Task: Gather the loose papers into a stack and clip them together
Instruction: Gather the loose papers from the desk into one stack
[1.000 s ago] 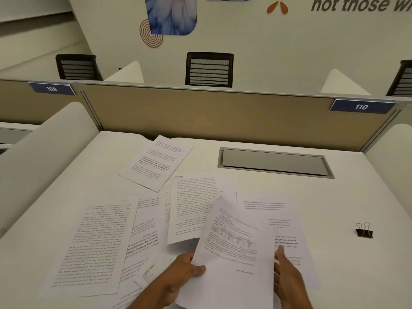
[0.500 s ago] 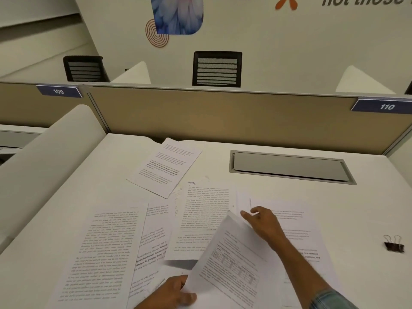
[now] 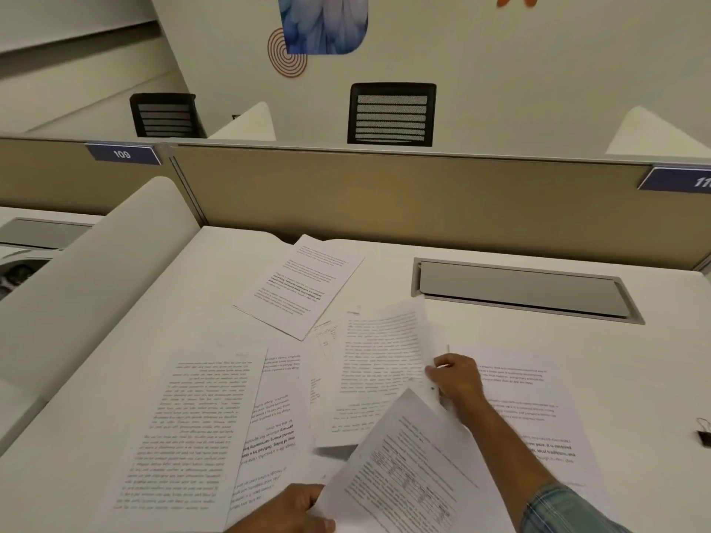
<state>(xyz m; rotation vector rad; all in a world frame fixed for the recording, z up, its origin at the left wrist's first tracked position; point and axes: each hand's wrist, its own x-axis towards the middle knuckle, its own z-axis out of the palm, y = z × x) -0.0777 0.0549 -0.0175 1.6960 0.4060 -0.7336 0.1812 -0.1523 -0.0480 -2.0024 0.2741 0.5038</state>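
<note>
Several printed sheets lie scattered on the white desk [image 3: 654, 359]. My left hand [image 3: 292, 511] grips the lower left edge of a sheet with a table printed on it [image 3: 408, 475], held tilted above the others near the front. My right hand [image 3: 456, 378] pinches the right edge of the middle sheet [image 3: 379, 363] and lifts that edge off the desk. A large sheet [image 3: 192, 428] lies at the left, another sheet [image 3: 538, 409] under my right forearm, and one sheet [image 3: 300, 284] sits apart toward the back. A black binder clip [image 3: 705, 436] rests at the right edge of view.
A grey cable hatch [image 3: 523, 290] is set into the desk at the back right. A tan partition [image 3: 384, 194] closes the back, and a curved white divider [image 3: 96, 271] stands on the left. Black chairs [image 3: 391, 113] stand beyond the partition.
My right hand has left the held sheet, reached forward and taken the right edge of the middle sheet, which now curls up. The view has shifted left, pushing the clip to the frame edge.
</note>
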